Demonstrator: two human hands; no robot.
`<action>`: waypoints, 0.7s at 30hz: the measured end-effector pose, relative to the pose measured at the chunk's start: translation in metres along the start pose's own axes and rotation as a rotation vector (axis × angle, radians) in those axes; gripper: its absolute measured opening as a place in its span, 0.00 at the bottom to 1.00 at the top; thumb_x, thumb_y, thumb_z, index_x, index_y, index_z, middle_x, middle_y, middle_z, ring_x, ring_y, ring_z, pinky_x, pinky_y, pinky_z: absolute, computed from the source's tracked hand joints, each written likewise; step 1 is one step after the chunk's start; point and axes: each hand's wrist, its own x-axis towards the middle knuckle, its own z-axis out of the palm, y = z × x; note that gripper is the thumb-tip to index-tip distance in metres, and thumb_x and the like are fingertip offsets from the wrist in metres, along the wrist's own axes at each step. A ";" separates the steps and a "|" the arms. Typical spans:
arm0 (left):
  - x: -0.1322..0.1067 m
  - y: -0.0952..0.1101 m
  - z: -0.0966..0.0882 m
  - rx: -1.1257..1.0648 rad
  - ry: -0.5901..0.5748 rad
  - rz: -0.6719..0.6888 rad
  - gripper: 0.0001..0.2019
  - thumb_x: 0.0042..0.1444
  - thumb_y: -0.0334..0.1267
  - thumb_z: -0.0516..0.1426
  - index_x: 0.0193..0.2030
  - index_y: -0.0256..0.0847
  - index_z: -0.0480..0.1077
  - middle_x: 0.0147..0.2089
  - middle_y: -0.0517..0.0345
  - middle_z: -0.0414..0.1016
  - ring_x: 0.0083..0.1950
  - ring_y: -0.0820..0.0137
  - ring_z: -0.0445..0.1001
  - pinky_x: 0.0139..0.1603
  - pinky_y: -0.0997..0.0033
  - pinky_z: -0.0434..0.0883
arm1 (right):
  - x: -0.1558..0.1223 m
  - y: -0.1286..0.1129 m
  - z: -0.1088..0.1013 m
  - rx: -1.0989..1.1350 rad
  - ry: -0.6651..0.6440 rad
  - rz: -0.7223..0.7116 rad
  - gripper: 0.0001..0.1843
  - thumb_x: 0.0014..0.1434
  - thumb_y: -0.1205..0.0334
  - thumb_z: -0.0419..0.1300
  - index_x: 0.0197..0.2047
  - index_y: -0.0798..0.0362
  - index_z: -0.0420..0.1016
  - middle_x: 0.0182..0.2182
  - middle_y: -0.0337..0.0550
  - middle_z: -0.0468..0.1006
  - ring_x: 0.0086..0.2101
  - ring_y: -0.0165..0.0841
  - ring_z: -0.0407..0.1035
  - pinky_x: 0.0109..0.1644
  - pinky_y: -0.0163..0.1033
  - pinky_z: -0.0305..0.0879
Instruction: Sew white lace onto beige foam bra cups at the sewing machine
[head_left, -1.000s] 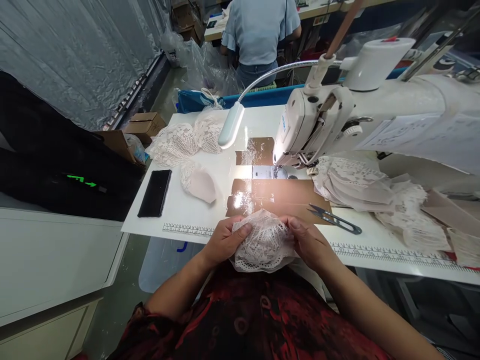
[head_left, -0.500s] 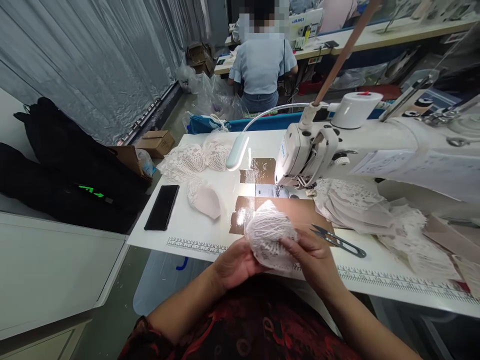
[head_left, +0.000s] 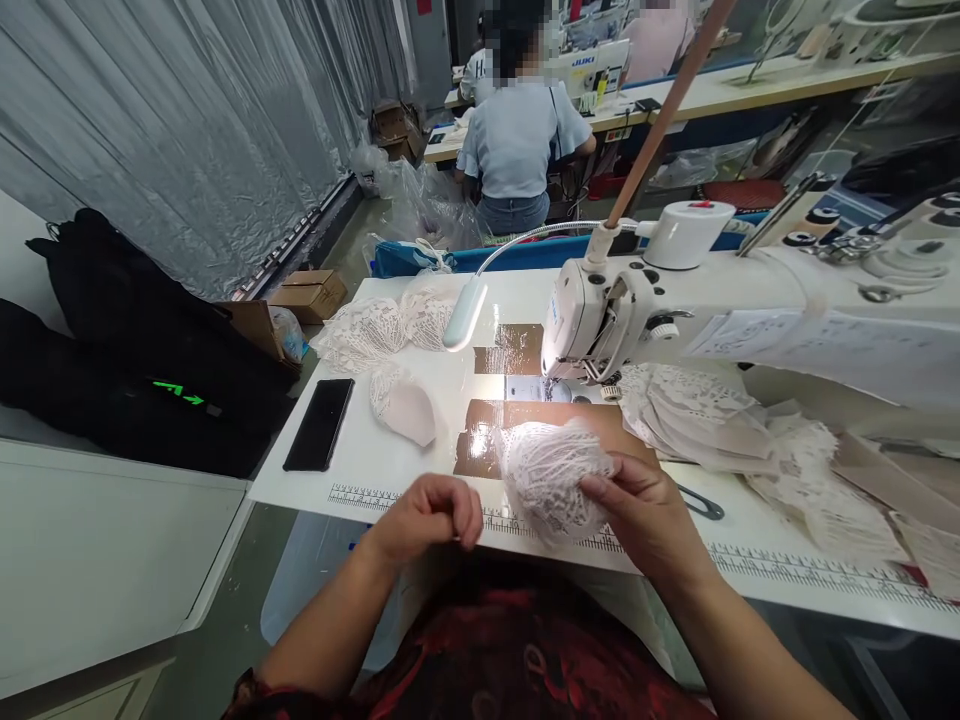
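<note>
My right hand (head_left: 646, 512) grips a white lace cup piece (head_left: 551, 470) and holds it over the front edge of the white sewing table (head_left: 360, 470). My left hand (head_left: 429, 512) hovers just left of the piece with its fingers curled in; nothing shows in them. A white sewing machine (head_left: 600, 310) stands behind the piece, with brown tape patches (head_left: 517, 415) on the bed beneath its needle. Thread snips (head_left: 701, 503) lie partly hidden behind my right hand.
A stack of lace pieces (head_left: 705, 410) lies right of the machine, more lace cups (head_left: 382, 330) at the back left. A black phone (head_left: 319, 423) and a lined cup (head_left: 405, 405) lie left. A gooseneck lamp (head_left: 465, 300) hangs over the table. A person in a blue top (head_left: 517, 140) sits beyond.
My left hand has let go of the lace piece and drawn back to the left. My right hand now holds the piece alone, a little further right and forward.
</note>
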 end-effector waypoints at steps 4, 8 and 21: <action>0.006 0.030 0.003 0.562 0.117 0.117 0.31 0.43 0.40 0.67 0.56 0.44 0.67 0.59 0.49 0.66 0.58 0.59 0.66 0.57 0.61 0.64 | -0.006 -0.003 0.011 -0.271 -0.316 -0.017 0.11 0.52 0.54 0.66 0.28 0.53 0.75 0.25 0.39 0.75 0.26 0.30 0.67 0.29 0.34 0.64; 0.016 0.022 0.012 0.686 0.069 -0.065 0.27 0.46 0.43 0.65 0.53 0.39 0.68 0.49 0.50 0.72 0.48 0.63 0.71 0.49 0.65 0.69 | -0.011 -0.005 0.021 -0.456 -0.419 -0.083 0.10 0.57 0.55 0.61 0.33 0.54 0.76 0.26 0.39 0.76 0.27 0.29 0.67 0.30 0.33 0.63; 0.015 0.011 0.013 0.783 0.053 -0.037 0.17 0.53 0.46 0.61 0.45 0.35 0.72 0.35 0.57 0.71 0.34 0.73 0.68 0.35 0.75 0.65 | -0.008 0.002 0.024 -0.457 -0.197 -0.168 0.13 0.58 0.54 0.59 0.26 0.53 0.70 0.29 0.43 0.77 0.29 0.31 0.69 0.31 0.36 0.65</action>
